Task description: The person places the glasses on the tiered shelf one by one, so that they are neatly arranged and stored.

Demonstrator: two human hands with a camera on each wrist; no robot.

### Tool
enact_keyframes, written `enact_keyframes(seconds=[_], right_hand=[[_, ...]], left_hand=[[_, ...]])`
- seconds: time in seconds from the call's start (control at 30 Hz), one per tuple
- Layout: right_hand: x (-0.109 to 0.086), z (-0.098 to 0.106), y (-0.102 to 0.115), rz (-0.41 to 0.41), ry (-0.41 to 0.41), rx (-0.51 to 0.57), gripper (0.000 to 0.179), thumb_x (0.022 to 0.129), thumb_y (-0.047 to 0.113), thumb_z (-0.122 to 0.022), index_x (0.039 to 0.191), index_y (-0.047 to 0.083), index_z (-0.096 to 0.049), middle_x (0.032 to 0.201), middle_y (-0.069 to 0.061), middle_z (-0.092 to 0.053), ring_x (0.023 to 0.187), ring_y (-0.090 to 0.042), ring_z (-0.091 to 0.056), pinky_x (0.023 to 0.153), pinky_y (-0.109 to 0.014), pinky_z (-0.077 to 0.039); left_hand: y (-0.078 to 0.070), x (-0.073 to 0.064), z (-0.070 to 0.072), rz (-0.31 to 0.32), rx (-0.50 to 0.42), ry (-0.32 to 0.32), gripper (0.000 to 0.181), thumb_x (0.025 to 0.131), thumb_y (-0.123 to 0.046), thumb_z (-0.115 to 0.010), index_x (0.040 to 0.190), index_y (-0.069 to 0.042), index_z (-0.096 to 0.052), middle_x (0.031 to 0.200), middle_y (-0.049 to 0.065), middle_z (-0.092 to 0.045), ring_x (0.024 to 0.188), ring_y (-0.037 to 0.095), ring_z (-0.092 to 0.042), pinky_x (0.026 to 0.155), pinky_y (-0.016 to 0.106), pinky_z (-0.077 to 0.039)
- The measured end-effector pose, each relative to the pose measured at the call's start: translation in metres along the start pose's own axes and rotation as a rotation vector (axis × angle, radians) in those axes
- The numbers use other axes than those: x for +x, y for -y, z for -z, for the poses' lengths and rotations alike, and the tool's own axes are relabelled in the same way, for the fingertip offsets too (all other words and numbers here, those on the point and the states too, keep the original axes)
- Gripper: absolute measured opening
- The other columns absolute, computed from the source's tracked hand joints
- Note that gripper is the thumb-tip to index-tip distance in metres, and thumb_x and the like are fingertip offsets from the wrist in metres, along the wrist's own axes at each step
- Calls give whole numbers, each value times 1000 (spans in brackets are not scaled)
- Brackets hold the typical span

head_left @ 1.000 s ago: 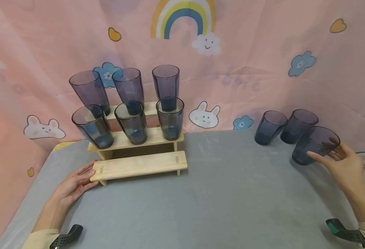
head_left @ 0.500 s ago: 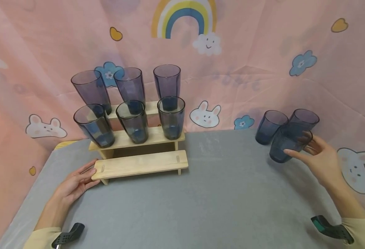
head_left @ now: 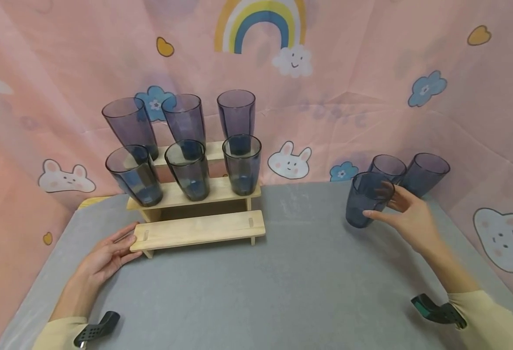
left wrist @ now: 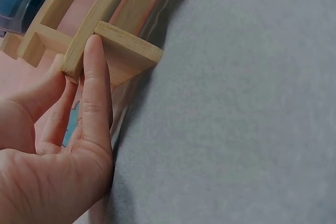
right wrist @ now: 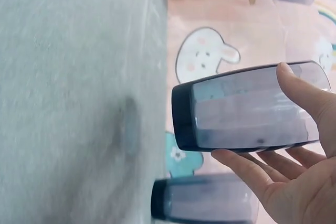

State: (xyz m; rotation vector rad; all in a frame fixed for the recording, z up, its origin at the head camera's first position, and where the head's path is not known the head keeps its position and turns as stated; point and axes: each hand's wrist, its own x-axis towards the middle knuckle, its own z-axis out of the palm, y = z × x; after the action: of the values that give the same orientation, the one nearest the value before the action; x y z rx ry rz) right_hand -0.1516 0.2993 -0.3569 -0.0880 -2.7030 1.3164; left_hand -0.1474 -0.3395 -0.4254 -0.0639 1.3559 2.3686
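Observation:
A dark tinted drinking glass (head_left: 367,201) is gripped by my right hand (head_left: 407,218), thumb on one side and fingers on the other. In the right wrist view that glass (right wrist: 247,108) hangs above the grey tabletop, its shadow apart from its base. On the left, a stepped wooden rack (head_left: 197,231) has a bare lowest step. My left hand (head_left: 110,255) pinches the left end of that step; in the left wrist view the thumb and fingers lie on either side of the board's end (left wrist: 79,59). Three glasses stand on the middle step (head_left: 214,192), three on the top step (head_left: 214,151).
Two more tinted glasses, one (head_left: 387,167) partly behind the held one and another (head_left: 424,172), stand at the back right of the grey table (head_left: 256,291). A pink printed cloth (head_left: 348,63) hangs close behind the rack and glasses.
My right hand has carried the glass leftward, from the right of the two standing glasses to in front of the left one. My left hand stays at the rack's end.

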Motion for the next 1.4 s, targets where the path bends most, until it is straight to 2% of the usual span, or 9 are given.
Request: enact_keyframes(seconds=[0.13, 0.43, 0.67, 0.9, 1.03, 1.2, 1.4], right_hand=[[1, -8, 8, 21, 22, 15, 93, 80, 39, -82, 154, 13, -32, 147, -24, -42, 129, -46, -44, 97, -67, -38], [5, -31, 29, 85, 62, 88, 86, 78, 38, -84, 150, 19, -41, 138, -13, -56, 130, -34, -48, 102, -61, -38], [4, -50, 41, 101, 96, 128, 90, 77, 37, -85, 152, 18, -39, 140, -13, -55, 130, -36, -48, 103, -60, -38], [7, -70, 54, 151, 130, 192, 86, 76, 31, -86, 149, 17, -44, 136, -10, -58, 129, -31, -50, 103, -57, -41], [7, -82, 63, 179, 160, 227, 81, 76, 28, -86, 147, 20, -47, 135, -8, -59, 128, -29, -52, 101, -53, -45], [7, -98, 74, 218, 189, 284, 81, 74, 20, -88, 145, 18, -49, 134, -8, -60, 125, -27, -54, 94, -42, -52], [6, -114, 89, 235, 216, 302, 82, 70, 14, -90, 143, 16, -51, 133, -8, -60, 122, -28, -57, 92, -42, -53]], left_hand=[[0, 1, -1, 4, -4, -6, 41, 104, 2, -41, 113, -24, -72, 113, -4, -65, 100, 16, -66, 83, 34, -57], [1, 0, -2, 12, -15, -37, 39, 103, 1, -44, 112, -25, -72, 112, -3, -66, 100, 16, -66, 83, 34, -57], [4, 0, 0, 9, -16, -17, 43, 104, 1, -39, 113, -25, -72, 113, -4, -66, 101, 15, -66, 83, 33, -57], [2, 0, -1, 1, -13, -13, 41, 104, 1, -41, 113, -24, -72, 112, -2, -66, 101, 16, -66, 83, 34, -57], [1, 0, -2, 2, -17, -20, 40, 104, 1, -42, 112, -23, -72, 112, -2, -67, 101, 16, -66, 83, 34, -57], [0, -1, -2, 6, -18, -27, 39, 104, 0, -42, 112, -24, -72, 112, -2, -66, 101, 16, -66, 83, 34, -57], [1, -1, -3, 1, -10, -21, 39, 104, 0, -42, 113, -24, -72, 112, -2, -66, 101, 15, -66, 84, 34, -57]])
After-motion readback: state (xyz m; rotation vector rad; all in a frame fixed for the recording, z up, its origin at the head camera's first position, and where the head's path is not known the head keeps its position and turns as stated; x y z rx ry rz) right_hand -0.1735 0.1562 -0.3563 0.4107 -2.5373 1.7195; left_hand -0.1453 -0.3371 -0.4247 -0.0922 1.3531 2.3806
